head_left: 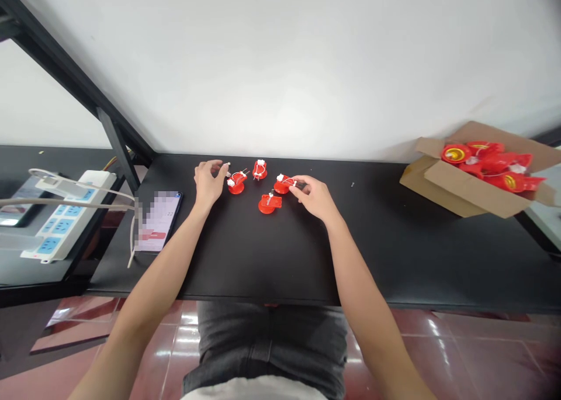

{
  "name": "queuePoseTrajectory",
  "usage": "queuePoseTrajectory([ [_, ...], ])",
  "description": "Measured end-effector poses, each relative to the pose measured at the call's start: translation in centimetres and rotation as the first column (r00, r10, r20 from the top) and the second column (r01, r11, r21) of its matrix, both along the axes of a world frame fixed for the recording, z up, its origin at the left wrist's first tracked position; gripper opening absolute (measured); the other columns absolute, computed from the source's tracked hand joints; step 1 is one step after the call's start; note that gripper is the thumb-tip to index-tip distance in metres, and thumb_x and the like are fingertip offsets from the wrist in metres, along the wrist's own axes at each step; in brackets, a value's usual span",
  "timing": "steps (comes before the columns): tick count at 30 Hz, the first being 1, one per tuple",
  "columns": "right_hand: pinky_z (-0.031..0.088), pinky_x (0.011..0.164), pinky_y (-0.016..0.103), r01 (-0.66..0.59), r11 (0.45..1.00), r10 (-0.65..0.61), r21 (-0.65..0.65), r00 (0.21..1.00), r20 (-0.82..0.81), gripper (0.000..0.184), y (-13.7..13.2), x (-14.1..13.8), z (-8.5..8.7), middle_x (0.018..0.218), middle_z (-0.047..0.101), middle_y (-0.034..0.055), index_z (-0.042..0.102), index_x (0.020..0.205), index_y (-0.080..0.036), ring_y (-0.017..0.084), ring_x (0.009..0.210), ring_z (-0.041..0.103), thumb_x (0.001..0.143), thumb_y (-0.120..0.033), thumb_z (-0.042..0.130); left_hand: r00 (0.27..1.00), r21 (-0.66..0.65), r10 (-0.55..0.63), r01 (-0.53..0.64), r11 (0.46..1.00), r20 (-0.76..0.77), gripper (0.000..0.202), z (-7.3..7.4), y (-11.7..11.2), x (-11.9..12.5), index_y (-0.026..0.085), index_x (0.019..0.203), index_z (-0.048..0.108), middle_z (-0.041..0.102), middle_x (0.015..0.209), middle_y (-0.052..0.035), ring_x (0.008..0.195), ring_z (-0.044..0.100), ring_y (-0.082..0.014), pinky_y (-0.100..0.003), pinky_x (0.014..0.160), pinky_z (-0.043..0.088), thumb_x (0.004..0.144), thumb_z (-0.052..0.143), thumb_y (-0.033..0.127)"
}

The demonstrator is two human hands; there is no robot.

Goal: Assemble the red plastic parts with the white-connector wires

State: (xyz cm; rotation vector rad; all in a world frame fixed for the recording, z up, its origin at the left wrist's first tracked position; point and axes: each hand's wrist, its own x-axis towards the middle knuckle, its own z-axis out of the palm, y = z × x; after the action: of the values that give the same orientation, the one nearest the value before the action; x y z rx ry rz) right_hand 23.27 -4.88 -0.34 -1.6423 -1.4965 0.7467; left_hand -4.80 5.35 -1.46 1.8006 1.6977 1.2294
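Observation:
Four small parts would be too exact, so several red round-based parts with white fittings and thin wires lie on the black table. My left hand (211,182) is by the left red part (236,183), fingers pinched, with a tiny pale bit showing at the fingertips. My right hand (313,196) pinches a small dark piece (300,185) right beside another red part (281,183). A third red part (260,169) stands farther back between the hands. Nearest me is a red part with a rectangular frame (270,203) on top.
An open cardboard box (475,186) with red plastic items (495,163) stands at the right. To the left lie a lit phone (160,221), a white power strip (65,216) and loose cables. A white wall (280,66) rises behind the black table (263,259).

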Motion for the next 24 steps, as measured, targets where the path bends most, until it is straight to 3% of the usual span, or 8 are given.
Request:
queuePoseTrajectory([
  [3,0.052,0.065,0.034,0.071,0.997,-0.072,-0.018,0.99,-0.12,0.036,0.0,0.4,0.2,0.095,0.074,0.0069,0.074,0.108,-0.018,0.014,0.063,0.059,0.082,-0.043,0.069,0.997,0.195,-0.057,0.047,0.98,0.047,0.017,0.9,-1.2,0.8,0.019,0.104,0.069,0.068,0.097,-0.0061,0.097,0.063,-0.0199,-0.035,0.089,0.051,0.094,0.057,0.026],
  [5,0.049,0.058,0.031,0.097,0.994,-0.104,-0.043,0.969,-0.225,0.042,0.0,0.7,0.4,0.091,0.072,0.0058,0.073,0.111,-0.018,0.013,0.059,0.057,0.081,-0.047,0.072,0.971,0.277,-0.235,0.214,0.937,0.046,0.022,1.6,-2.3,1.3,0.02,0.104,0.067,0.067,0.091,-0.004,0.084,0.063,-0.0169,-0.033,0.082,0.052,0.095,0.048,0.024],
  [7,0.045,0.052,0.028,0.101,0.993,-0.113,-0.053,0.94,-0.321,0.048,-0.1,1.1,0.8,0.082,0.069,0.0039,0.072,0.112,-0.017,0.012,0.058,0.054,0.079,-0.052,0.074,0.883,0.295,-0.466,0.462,0.836,-0.061,0.021,2.2,-3.6,1.9,0.02,0.102,0.067,0.067,0.088,-0.0036,0.079,0.062,-0.0165,-0.033,0.08,0.053,0.092,0.05,0.023],
  [10,0.042,0.048,0.027,0.091,0.995,-0.094,-0.027,0.903,-0.42,0.052,-0.2,1.8,1.2,0.076,0.064,0.0023,0.073,0.111,-0.019,0.013,0.059,0.053,0.077,-0.057,0.076,0.716,0.145,-0.658,0.695,0.704,-0.234,0.026,2.7,-5.3,2.8,0.02,0.111,0.068,0.069,0.106,-0.0072,0.083,0.063,-0.0175,-0.035,0.081,0.056,0.089,0.061,0.033],
  [14,0.041,0.049,0.026,0.062,0.998,-0.064,-0.021,0.871,-0.487,0.051,-0.4,2.7,1.5,0.084,0.065,0.0027,0.073,0.108,-0.021,0.012,0.062,0.052,0.073,-0.058,0.08,0.584,-0.078,-0.757,0.774,0.628,-0.293,0.038,2.3,-6.1,3.5,0.022,0.122,0.066,0.064,0.125,-0.0105,0.102,0.066,-0.0226,-0.038,0.09,0.058,0.093,0.065,0.046],
  [16,0.041,0.05,0.026,-0.004,0.999,-0.015,-0.037,0.865,-0.501,0.05,-0.6,2.8,1.6,0.083,0.066,0.0023,0.074,0.108,-0.021,0.012,0.063,0.052,0.072,-0.055,0.082,0.597,-0.108,-0.746,0.755,0.646,-0.295,0.034,1.7,-6.0,3.8,0.021,0.12,0.067,0.066,0.119,-0.0094,0.1,0.067,-0.0221,-0.037,0.09,0.058,0.097,0.061,0.046],
  [21,0.046,0.056,0.027,-0.254,0.96,0.174,-0.115,0.869,-0.462,0.045,-1.1,2.0,1.7,0.084,0.071,0.004,0.074,0.11,-0.018,0.012,0.064,0.057,0.073,-0.043,0.084,0.749,-0.096,-0.571,0.575,0.812,-0.336,0.029,0.6,-5.5,4.1,0.019,0.116,0.067,0.067,0.112,-0.0088,0.098,0.067,-0.0235,-0.036,0.089,0.057,0.096,0.064,0.04],
  [24,0.048,0.058,0.028,-0.331,0.932,0.243,-0.148,0.873,-0.423,0.042,-1.0,1.0,1.5,0.088,0.073,0.0048,0.073,0.11,-0.017,0.012,0.064,0.058,0.075,-0.038,0.082,0.807,-0.116,-0.49,0.481,0.869,-0.33,0.029,0.6,-5.3,4.2,0.019,0.12,0.065,0.065,0.117,-0.01,0.094,0.067,-0.0224,-0.034,0.082,0.056,0.097,0.062,0.037],
])
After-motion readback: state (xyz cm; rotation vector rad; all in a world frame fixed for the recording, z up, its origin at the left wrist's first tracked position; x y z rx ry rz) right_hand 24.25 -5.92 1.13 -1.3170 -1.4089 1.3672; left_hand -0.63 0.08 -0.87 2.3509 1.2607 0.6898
